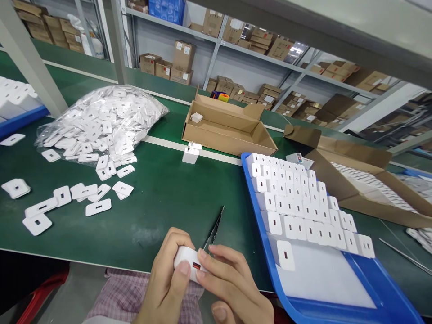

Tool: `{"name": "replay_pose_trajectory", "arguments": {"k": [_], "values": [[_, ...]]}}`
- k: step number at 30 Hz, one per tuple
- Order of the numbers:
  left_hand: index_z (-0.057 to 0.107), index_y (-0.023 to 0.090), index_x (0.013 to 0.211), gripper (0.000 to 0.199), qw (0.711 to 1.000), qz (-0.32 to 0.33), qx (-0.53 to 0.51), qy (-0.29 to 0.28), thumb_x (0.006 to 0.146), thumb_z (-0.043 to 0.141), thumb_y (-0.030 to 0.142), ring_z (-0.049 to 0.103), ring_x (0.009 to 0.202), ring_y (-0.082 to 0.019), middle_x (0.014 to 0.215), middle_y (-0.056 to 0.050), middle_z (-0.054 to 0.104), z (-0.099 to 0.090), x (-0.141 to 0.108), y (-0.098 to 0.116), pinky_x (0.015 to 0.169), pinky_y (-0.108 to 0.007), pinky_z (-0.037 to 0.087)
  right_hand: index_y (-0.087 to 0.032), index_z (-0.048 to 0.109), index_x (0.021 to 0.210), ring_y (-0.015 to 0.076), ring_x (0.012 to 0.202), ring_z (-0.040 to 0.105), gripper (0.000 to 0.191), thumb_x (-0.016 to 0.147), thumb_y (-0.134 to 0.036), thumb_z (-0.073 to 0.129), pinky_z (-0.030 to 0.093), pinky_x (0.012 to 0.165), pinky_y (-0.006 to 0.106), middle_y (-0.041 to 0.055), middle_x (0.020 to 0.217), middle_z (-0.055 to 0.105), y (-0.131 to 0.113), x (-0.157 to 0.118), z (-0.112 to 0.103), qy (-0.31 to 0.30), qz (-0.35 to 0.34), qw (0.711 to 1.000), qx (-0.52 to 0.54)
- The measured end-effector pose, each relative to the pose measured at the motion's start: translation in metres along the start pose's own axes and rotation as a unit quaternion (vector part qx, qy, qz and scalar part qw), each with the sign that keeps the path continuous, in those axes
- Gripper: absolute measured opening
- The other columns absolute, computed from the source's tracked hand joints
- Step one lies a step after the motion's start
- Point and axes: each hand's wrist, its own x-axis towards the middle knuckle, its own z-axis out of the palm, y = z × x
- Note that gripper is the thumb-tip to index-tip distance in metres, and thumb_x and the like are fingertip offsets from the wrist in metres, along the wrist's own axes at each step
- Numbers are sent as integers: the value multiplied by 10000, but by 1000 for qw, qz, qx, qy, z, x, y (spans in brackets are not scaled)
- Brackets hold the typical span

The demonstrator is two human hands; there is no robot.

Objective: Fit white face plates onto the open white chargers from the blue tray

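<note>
A white charger block (185,255) with a dark slot showing orange-red inside is held above the table's front edge. My left hand (170,274) is wrapped round its left side, thumb on the face. Fingertips of my right hand (232,279) press on its right side, near the slot. Black tweezers (215,227) lie just beyond, partly hidden by my right fingers. To the right, a blue tray (266,252) holds rows of white blocks (285,255) standing with slots upward. Loose white slotted plates (98,207) lie on the left, beside a clear bag (104,119) full of them.
An open cardboard box (222,137) with a small white piece stands at the back, a white charger (191,154) before it. Another open carton (357,198) sits behind the tray. A grey post (33,58) rises at left; a metal rod (405,256) lies far right.
</note>
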Motion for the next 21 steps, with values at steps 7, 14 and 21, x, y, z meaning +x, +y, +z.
{"name": "replay_pose_trajectory", "arguments": {"k": [7, 14, 21], "values": [[429, 322, 1028, 223, 997, 49, -29, 55, 1011, 283, 490, 423, 733, -159, 1032, 1, 369, 15, -4, 3, 628, -288, 379, -265, 676, 1135, 170, 812, 648, 492, 789, -615, 682, 533, 644, 228, 71, 1075, 697, -9, 11, 10, 17, 318, 921, 223], [387, 362, 1095, 208, 995, 54, -2, -79, 998, 272, 507, 437, 702, -146, 1066, -3, 329, -6, -3, -11, 604, -298, 417, -238, 702, 990, 142, 696, 594, 378, 783, -554, 706, 497, 642, 220, 25, 845, 660, -17, 17, 14, -21, 323, 906, 271], [404, 343, 1073, 204, 990, 81, 36, -108, 1010, 267, 480, 475, 807, -172, 1051, -10, 383, -15, 1, -9, 664, -297, 430, -251, 681, 983, 115, 632, 536, 374, 829, -590, 645, 423, 580, 202, -1, 781, 627, -14, 17, 9, -52, 303, 921, 239]]}}
